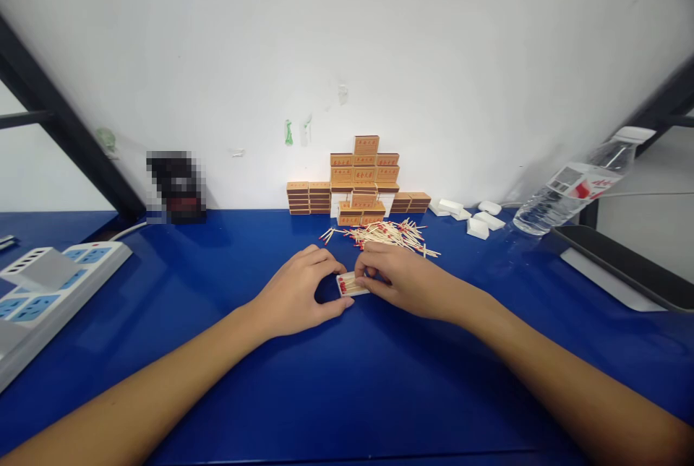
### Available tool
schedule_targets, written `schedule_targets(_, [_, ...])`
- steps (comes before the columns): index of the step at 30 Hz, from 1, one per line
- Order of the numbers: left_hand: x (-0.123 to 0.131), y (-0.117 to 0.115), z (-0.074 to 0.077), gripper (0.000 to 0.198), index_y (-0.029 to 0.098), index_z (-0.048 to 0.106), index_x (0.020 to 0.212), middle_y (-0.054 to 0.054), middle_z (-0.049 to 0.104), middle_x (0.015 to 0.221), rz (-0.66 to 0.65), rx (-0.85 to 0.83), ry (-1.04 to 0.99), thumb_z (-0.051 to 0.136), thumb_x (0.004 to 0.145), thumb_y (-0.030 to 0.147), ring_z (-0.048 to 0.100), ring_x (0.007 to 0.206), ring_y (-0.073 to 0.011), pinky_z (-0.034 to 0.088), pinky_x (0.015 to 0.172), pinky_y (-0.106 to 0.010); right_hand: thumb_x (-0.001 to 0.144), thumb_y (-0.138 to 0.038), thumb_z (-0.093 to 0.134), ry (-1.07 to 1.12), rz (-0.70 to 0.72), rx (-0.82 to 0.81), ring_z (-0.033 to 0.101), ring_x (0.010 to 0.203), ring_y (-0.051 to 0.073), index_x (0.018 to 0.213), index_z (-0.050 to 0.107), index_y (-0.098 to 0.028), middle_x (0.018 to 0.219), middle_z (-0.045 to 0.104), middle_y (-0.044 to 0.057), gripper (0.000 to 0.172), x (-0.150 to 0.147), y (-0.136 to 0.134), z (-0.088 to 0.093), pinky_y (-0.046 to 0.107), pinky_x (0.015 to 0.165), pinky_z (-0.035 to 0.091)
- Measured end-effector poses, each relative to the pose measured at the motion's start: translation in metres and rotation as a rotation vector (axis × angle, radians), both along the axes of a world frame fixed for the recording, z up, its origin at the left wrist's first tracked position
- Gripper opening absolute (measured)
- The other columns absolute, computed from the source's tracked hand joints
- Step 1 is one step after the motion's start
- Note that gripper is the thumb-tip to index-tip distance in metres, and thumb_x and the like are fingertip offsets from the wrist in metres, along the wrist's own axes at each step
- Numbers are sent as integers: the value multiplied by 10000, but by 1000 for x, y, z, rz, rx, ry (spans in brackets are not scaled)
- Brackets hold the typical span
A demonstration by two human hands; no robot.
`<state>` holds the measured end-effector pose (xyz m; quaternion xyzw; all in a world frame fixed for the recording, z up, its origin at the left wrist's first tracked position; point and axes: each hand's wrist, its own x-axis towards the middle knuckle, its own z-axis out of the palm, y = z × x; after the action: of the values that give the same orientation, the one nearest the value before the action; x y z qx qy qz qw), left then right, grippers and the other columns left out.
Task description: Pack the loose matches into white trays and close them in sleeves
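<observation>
The small white cardboard matchbox tray [351,284] lies mid-table on the blue tabletop [347,394], seemingly part full of red-tipped matches. The left hand [303,294] pinches its 9 o'clock end, and the right hand [401,278], fingers pressed together, grips it at 3. At 12 a loose heap of wooden matches [386,233] lies unboxed. Beyond it, closed orange matchboxes [362,178] stand stacked, and at 2 lie empty white trays [473,219].

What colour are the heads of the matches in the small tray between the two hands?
Red heads on the matches, seen best in the head view.
</observation>
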<state>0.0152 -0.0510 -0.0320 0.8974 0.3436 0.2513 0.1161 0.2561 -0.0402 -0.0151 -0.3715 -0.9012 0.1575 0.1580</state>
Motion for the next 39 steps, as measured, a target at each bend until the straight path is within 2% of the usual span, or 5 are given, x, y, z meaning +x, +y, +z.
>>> schedule_targets(18, [0, 1, -1, 213, 193, 694, 1057, -70, 703, 1018, 6, 25, -1, 733, 903, 336, 609, 975, -254, 526, 901, -435, 1000, -202, 565, 22, 3, -3, 558, 797, 161, 876, 656, -195, 910, 629, 43, 155, -1, 1, 0, 291, 709, 397])
schedule_targets(22, [-1, 0, 0, 227, 195, 703, 1059, -72, 713, 1025, 21, 13, -3, 744, 891, 341, 615, 980, -259, 529, 912, -439, 976, -183, 603, 10, -15, 69, 560, 783, 163, 917, 681, -192, 861, 629, 31, 98, -7, 27, 11, 289, 706, 396])
schedule_targets(29, [-2, 2, -2, 204, 197, 719, 1040, -70, 732, 1023, 17, 14, -8, 736, 890, 335, 625, 970, -259, 530, 901, -427, 933, -168, 696, -326, 0, 151, 633, 963, 214, 1146, 699, -196, 1135, 695, 96, 215, -52, 94, 29, 297, 745, 398])
schedule_targets(34, [-4, 4, -3, 208, 180, 724, 1036, -82, 727, 1000, 38, 27, 1, 722, 899, 337, 634, 961, -257, 529, 899, -420, 926, -190, 691, -511, -67, 144, 657, 966, 246, 1028, 723, -194, 1039, 751, 101, 107, -73, 95, 36, 298, 713, 364])
schedule_targets(39, [-4, 5, -3, 218, 175, 728, 1033, -84, 725, 1006, 42, 30, 14, 729, 892, 342, 638, 965, -256, 523, 911, -419, 946, -169, 604, -538, -56, 56, 665, 825, 216, 992, 714, -181, 955, 765, 90, 120, -68, 88, 31, 288, 630, 354])
